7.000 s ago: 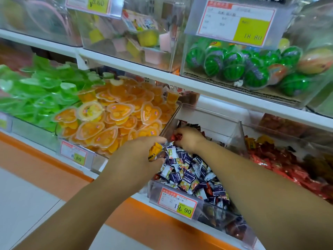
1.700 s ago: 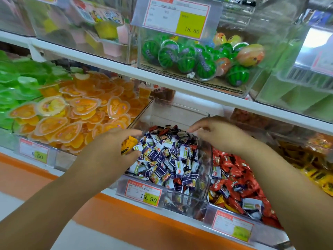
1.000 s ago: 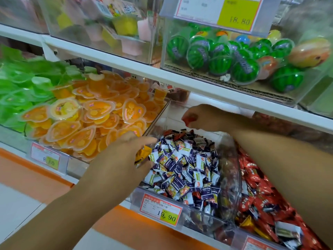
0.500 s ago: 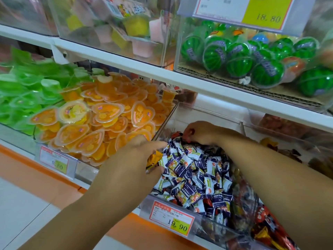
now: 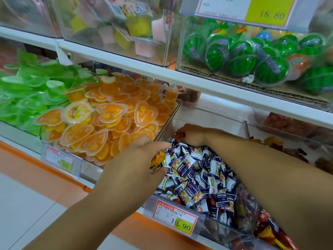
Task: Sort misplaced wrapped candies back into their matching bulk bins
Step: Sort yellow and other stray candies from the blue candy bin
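A clear bulk bin (image 5: 207, 116) holds a heap of blue-and-white wrapped candies (image 5: 198, 175). My left hand (image 5: 133, 166) hovers at the bin's front left corner and holds yellow-wrapped candies (image 5: 156, 159) in its curled fingers. My right hand (image 5: 191, 135) reaches to the back left of the heap, fingers curled round a red-wrapped candy (image 5: 179, 135). Its forearm crosses over the bin's right side. A few red wrappers show low in the heap near the front wall.
A bin of orange heart-shaped jelly cups (image 5: 108, 123) sits to the left, green jelly cups (image 5: 27, 94) beyond it. Red and gold wrapped candies (image 5: 270, 231) fill the bin to the right. A white shelf (image 5: 180, 78) above carries watermelon jellies (image 5: 252, 60). Price tag 19.90 (image 5: 177, 219) fronts the bin.
My right hand went over to the red-candy bin, came back, and now dips lower into the back left of the blue-and-white heap. My left hand has kept its place with the yellow candies.
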Tool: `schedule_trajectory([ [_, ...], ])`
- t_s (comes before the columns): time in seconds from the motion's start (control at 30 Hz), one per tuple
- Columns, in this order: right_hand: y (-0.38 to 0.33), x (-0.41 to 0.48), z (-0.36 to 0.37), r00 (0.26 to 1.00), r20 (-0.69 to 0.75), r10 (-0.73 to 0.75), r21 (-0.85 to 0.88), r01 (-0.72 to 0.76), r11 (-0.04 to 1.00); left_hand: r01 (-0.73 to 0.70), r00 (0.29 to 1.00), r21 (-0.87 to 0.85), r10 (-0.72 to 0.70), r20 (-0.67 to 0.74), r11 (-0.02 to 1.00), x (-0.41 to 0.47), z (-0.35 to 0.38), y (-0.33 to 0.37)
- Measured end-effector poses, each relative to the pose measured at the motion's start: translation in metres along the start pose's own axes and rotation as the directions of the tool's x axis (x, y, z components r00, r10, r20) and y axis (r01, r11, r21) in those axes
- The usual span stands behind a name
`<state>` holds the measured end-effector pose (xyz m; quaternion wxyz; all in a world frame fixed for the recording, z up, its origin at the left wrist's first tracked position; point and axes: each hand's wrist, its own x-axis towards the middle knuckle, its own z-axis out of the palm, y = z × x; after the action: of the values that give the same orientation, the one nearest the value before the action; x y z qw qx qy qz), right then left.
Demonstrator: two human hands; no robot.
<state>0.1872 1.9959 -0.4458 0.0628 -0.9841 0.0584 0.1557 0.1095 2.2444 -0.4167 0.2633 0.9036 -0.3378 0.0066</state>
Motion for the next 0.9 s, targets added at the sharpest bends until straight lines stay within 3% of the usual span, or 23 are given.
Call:
schedule_trajectory([
  [0.2, -0.002, -0.021, -0.009, 0.996, -0.093, -0.01, 0.082, 0.018, 0.996, -0.001, 1.0, 0.006, 0.001, -0.007, 1.0, 0.0, 0.001, 0.0],
  [0.33, -0.001, -0.066, -0.022, 0.971, -0.231, 0.058, 0.461, 0.056, 0.885, 0.023, 1.0, -0.013, -0.023, -0.011, 1.0, -0.001, 0.001, 0.001],
  [0.4, -0.002, -0.092, -0.025, 0.957, -0.282, 0.073, 0.519, 0.088, 0.85, 0.024, 1.0, -0.015, -0.024, -0.007, 1.0, -0.001, 0.001, 0.002],
  [0.57, 0.021, -0.161, -0.036, 0.888, -0.445, 0.112, 0.454, 0.117, 0.883, 0.027, 0.999, -0.02, -0.028, -0.027, 0.999, -0.004, 0.0, 0.005],
  [0.7, 0.063, -0.204, -0.036, 0.85, -0.493, 0.187, 0.352, -0.002, 0.936, 0.039, 0.999, -0.018, -0.039, -0.017, 0.999, -0.009, 0.002, 0.012],
  [0.83, 0.097, -0.227, -0.028, 0.88, -0.315, 0.356, 0.282, -0.271, 0.92, 0.033, 0.999, -0.014, -0.033, -0.008, 0.999, -0.011, 0.003, 0.019],
  [0.9, 0.1, -0.23, -0.026, 0.883, -0.267, 0.386, 0.306, -0.302, 0.903, 0.043, 0.999, -0.007, -0.043, -0.023, 0.999, -0.009, 0.002, 0.02],
])
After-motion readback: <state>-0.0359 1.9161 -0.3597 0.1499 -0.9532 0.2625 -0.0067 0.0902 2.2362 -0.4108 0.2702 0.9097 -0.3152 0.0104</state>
